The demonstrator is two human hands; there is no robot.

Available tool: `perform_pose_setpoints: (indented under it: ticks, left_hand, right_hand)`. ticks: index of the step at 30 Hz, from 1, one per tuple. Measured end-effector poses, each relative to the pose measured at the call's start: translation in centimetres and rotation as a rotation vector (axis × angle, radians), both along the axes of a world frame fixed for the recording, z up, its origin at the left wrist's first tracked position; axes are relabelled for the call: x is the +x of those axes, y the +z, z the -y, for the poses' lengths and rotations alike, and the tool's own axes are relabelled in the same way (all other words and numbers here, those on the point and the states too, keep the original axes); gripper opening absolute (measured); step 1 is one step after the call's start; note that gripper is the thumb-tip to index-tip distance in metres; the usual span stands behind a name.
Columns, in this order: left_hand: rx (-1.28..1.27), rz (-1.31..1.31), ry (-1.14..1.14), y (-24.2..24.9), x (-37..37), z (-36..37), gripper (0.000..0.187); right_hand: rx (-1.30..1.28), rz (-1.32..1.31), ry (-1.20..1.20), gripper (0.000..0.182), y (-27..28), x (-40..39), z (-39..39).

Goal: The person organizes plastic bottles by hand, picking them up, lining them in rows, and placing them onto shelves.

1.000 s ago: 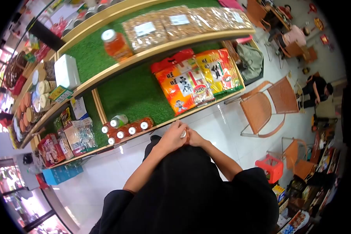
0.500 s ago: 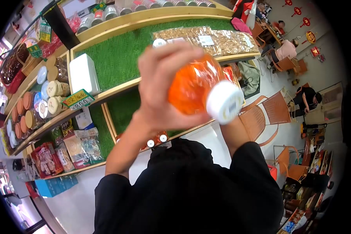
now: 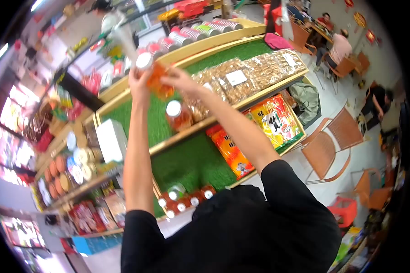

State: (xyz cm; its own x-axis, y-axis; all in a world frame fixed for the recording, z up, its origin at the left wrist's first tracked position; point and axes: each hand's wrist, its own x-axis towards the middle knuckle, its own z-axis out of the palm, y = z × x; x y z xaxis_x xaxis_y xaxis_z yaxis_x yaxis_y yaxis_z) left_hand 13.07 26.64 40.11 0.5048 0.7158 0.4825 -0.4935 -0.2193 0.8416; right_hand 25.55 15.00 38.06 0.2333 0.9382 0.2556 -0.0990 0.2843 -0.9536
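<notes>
Over the upper green shelf, an orange jar (image 3: 159, 83) with a white lid is held tilted between both hands. My left hand (image 3: 139, 86) is closed around its left side near the lid. My right hand (image 3: 183, 82) grips the jar's right side with its fingers. Below them, a second orange jar (image 3: 179, 119) with a white lid stands at the shelf's front edge. Right beside this jar lie clear bags of brown food (image 3: 237, 82), one with a white label; another white lid shows partly behind my right forearm.
A white box (image 3: 111, 140) is on the upper shelf's left part. The lower shelf holds small white-lidded jars (image 3: 182, 200) and red and yellow packets (image 3: 276, 122). Tubs (image 3: 84, 159) stand at left. Brown chairs (image 3: 321, 152) and several people are at right.
The jar has moved up and left, away from the camera, with both hands. The second jar on the shelf now shows. The view has shifted, revealing the yellow packet and more of the back.
</notes>
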Motion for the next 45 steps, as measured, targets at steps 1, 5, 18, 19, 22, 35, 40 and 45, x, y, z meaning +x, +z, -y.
perform_pose_setpoints:
  ticks: [1,5,18,19,22,35,40,45]
  left_hand:
    - [-0.065,0.033,-0.053,-1.5,0.4,-0.8,0.043]
    - [-0.079,-0.114,-0.003,-7.8,0.4,-1.7,0.047]
    - [-0.005,-0.65,0.14,-6.3,-4.7,4.2,0.06]
    - [-0.071,-0.619,0.188,-6.4,-5.2,4.8,0.061]
    - [-0.097,-0.584,0.087,-5.7,-7.5,6.9,0.063]
    - [0.262,-0.677,-0.078,-13.5,-5.6,8.0,0.122]
    - [0.294,-0.675,-0.054,-12.4,-4.8,8.8,0.123]
    - [0.288,-0.768,0.117,-13.5,-4.4,10.5,0.12]
  right_hand:
    - [-0.073,0.008,0.012,0.064,-1.1,0.3,-0.7]
    - [-0.252,0.188,-0.084,0.063,-4.5,0.7,-2.0]
    - [-0.046,-0.341,-0.466,0.023,-22.1,-2.7,17.5]
    - [-0.175,-0.344,-0.47,0.022,-23.7,-3.6,19.1]
    - [-0.418,-0.192,-0.416,0.026,-30.4,-5.9,22.5]
    - [-0.833,0.202,0.119,0.084,-32.4,-17.0,22.4]
    - [-0.799,0.454,0.265,0.081,-34.6,-18.8,23.4]
    - [-0.757,0.506,0.218,0.076,-35.6,-20.2,24.4]
